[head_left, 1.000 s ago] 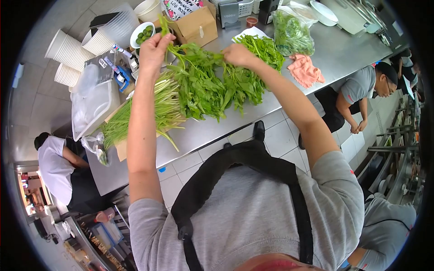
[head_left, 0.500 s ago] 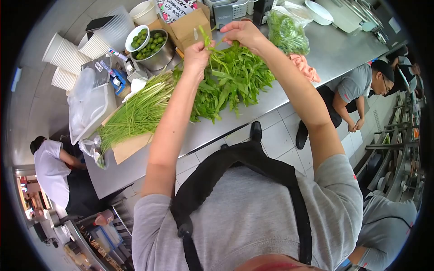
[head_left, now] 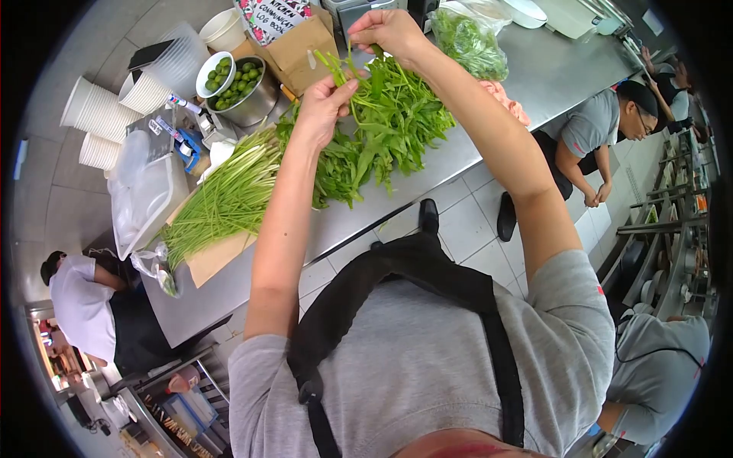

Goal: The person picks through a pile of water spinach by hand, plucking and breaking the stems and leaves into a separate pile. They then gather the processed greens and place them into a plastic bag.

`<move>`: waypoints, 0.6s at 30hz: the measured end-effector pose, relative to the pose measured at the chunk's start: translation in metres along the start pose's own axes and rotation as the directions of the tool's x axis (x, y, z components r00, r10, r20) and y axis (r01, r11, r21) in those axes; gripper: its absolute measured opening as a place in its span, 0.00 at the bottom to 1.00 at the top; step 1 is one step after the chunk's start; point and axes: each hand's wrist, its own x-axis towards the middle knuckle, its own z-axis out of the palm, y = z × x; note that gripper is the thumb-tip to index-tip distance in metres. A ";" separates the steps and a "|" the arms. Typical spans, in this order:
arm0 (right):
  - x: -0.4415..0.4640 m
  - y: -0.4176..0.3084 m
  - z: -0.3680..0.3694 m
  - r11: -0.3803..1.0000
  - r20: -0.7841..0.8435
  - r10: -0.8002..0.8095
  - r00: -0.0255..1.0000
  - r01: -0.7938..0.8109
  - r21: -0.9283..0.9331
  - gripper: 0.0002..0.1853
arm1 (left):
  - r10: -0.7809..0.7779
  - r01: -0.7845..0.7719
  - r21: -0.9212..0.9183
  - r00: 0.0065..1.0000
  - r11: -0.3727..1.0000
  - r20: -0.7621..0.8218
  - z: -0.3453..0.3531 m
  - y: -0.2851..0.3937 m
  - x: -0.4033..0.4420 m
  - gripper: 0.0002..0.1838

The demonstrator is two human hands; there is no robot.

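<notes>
While the left hand, nearer, holds green stems pointing away from the body, above the leafy pile on the table, the right hand hovers just rightward, fingers narrowed, hold unclear.

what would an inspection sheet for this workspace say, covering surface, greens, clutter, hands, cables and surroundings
Surface: metal table, partly bare at the far right.
Job's things: leafy greens heaped beneath the hands; long thin stalks lie on cardboard to the left.
Clutter: cardboard box, log book, metal pot of green fruit, stacked white tubs, bagged greens, pink cloth.
Hands: left hand grips green stems; right hand is close by, fingers curled, grip unclear.
Cables: nothing seen on the table.
Surroundings: tiled floor; person in white at left, people in grey at right.
</notes>
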 end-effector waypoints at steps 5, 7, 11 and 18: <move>0.003 -0.003 0.005 0.997 -0.106 -0.028 0.994 0.020 -0.080 0.03 | 0.138 -0.096 0.246 0.978 0.964 -0.157 -0.011 0.007 -0.007 0.07; 0.008 0.010 0.004 0.992 -0.114 -0.059 0.992 0.046 -0.116 0.03 | 0.193 -0.120 0.315 0.958 0.941 -0.212 -0.025 0.006 -0.004 0.07; 0.005 0.016 0.005 0.963 -0.167 -0.056 0.984 0.009 -0.271 0.07 | 0.250 -0.105 0.487 0.937 0.867 -0.245 -0.039 -0.006 -0.002 0.07; 0.013 0.017 -0.036 0.985 -0.033 0.009 0.999 -0.014 -0.173 0.08 | 0.124 -0.016 0.284 0.922 0.959 -0.368 -0.045 -0.003 -0.028 0.09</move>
